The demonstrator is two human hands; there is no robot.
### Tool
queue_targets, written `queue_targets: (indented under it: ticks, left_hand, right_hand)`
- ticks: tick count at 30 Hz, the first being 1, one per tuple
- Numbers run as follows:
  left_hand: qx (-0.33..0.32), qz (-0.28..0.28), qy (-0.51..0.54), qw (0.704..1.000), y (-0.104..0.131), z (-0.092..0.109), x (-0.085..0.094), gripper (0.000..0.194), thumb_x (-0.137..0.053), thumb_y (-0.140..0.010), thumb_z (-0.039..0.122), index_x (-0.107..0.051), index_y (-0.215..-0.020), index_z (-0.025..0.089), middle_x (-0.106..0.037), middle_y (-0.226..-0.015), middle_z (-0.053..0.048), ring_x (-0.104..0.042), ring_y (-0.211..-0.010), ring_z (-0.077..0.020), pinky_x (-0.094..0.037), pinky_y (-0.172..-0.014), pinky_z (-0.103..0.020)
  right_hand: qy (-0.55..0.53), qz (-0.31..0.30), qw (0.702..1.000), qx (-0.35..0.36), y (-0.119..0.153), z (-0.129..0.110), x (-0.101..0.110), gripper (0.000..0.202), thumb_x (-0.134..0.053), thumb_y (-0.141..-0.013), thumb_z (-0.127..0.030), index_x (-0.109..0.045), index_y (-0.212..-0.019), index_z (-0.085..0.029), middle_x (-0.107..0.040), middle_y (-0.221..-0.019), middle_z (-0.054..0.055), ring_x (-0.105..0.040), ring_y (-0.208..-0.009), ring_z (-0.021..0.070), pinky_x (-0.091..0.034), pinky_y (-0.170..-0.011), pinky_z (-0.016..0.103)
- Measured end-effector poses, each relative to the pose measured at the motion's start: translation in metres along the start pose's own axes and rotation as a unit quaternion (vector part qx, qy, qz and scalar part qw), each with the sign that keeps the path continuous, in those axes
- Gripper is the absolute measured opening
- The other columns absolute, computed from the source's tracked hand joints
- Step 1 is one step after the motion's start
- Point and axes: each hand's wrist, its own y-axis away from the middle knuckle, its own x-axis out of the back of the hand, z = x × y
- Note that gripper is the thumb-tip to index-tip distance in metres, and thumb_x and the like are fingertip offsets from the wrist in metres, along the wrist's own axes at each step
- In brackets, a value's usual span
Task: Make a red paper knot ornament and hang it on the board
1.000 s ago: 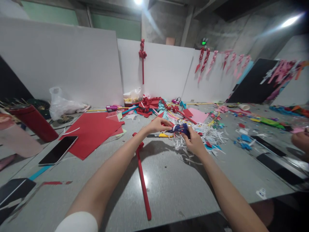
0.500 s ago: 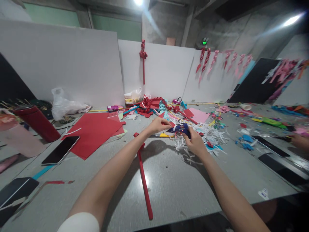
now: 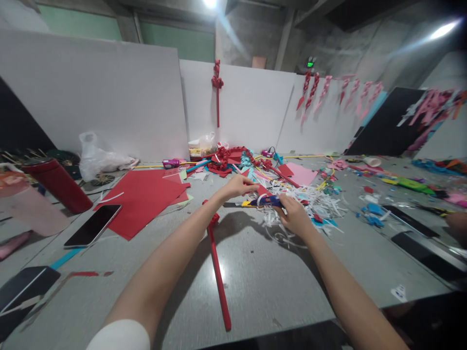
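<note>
A dark blue hand tool (image 3: 272, 201) is in my right hand (image 3: 294, 214), its fingers wrapped around one end. I cannot make out the tool's exact kind. My left hand (image 3: 239, 187) hovers left of it with thumb and fingers pinched together; anything between them is too small to make out. Under the hands lies a yellow-and-dark tool (image 3: 247, 204) beside white paper shreds (image 3: 324, 199). Below my left hand, a red rolled-paper stick (image 3: 219, 272) with a red paper flower (image 3: 213, 219) at its upper end rests on the table.
Red paper sheets (image 3: 138, 199), a phone (image 3: 93, 226) and a red bottle (image 3: 58, 187) are at left. Coloured scraps pile up at the back. Phones (image 3: 410, 221) and another person's hand (image 3: 458, 222) are at right. A red paper flower stem (image 3: 218, 97) hangs on the white panel.
My right hand has tilted the dark blue tool so it appears slimmer and flatter. My left hand stays nearly in place. The other person's hand at right has shifted slightly.
</note>
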Motion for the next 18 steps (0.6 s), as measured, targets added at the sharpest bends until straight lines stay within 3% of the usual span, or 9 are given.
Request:
queue_targets:
  ticks: [3, 5, 13, 18]
  left_hand:
    - [0.012, -0.081, -0.010, 0.997, 0.003, 0.013, 0.004, 0.048, -0.077, -0.082, 0.061, -0.081, -0.073, 0.013, -0.059, -0.055, -0.001, -0.043, -0.047, -0.0089, -0.032, -0.049, -0.025]
    - [0.021, -0.103, -0.011, 0.994, 0.004, 0.018, 0.004, 0.048, -0.078, -0.080, 0.061, -0.081, -0.073, 0.013, -0.061, -0.057, -0.002, -0.044, -0.049, -0.0091, -0.032, -0.049, -0.025]
    - [0.044, -0.118, -0.030, 0.992, 0.001, 0.022, -0.002, 0.043, -0.086, -0.071, 0.055, -0.085, -0.082, 0.014, -0.067, -0.065, -0.003, -0.049, -0.058, -0.0105, -0.035, -0.054, -0.024]
    - [0.037, -0.080, -0.008, 0.996, -0.001, 0.019, -0.005, 0.038, -0.086, -0.070, 0.050, -0.084, -0.078, 0.013, -0.067, -0.064, -0.003, -0.050, -0.057, -0.0112, -0.037, -0.054, -0.024]
  right_hand:
    - [0.007, -0.009, 0.999, 0.035, -0.001, -0.003, 0.001, 0.031, -0.051, -0.107, -0.038, -0.063, -0.130, -0.020, -0.073, -0.120, 0.017, -0.068, -0.109, 0.0353, -0.055, -0.098, 0.053]
    - [0.016, -0.007, 0.999, 0.049, -0.001, -0.004, 0.001, 0.032, -0.051, -0.108, -0.036, -0.062, -0.133, -0.021, -0.073, -0.123, 0.017, -0.068, -0.112, 0.0351, -0.055, -0.099, 0.054]
    - [0.034, 0.022, 0.993, 0.108, -0.002, -0.004, 0.000, 0.032, -0.053, -0.107, -0.028, -0.059, -0.137, -0.019, -0.073, -0.119, 0.017, -0.070, -0.105, 0.0335, -0.059, -0.090, 0.050]
    - [0.038, 0.030, 0.994, 0.098, -0.002, -0.004, 0.000, 0.030, -0.055, -0.107, -0.030, -0.061, -0.133, -0.018, -0.073, -0.117, 0.017, -0.070, -0.103, 0.0335, -0.060, -0.088, 0.049]
